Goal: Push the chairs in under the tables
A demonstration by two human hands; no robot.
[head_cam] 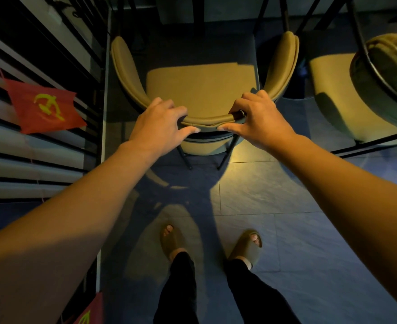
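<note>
While both hands grip the curved backrest, the left hand (162, 118) and right hand (258, 118) clamp one chair (202, 90), its seat front under the table (183, 10). A second chair (347, 94) stands right. Two sandals (171, 239) rest on grey floor tiles (274, 190); one red flag (44, 106) hangs on slats left.

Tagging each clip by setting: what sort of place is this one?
Probably a cafe or small restaurant: matching padded chairs stand side by side on a tiled floor, dark table legs beyond them, and a small red flag hanging at a slatted wall.
</note>
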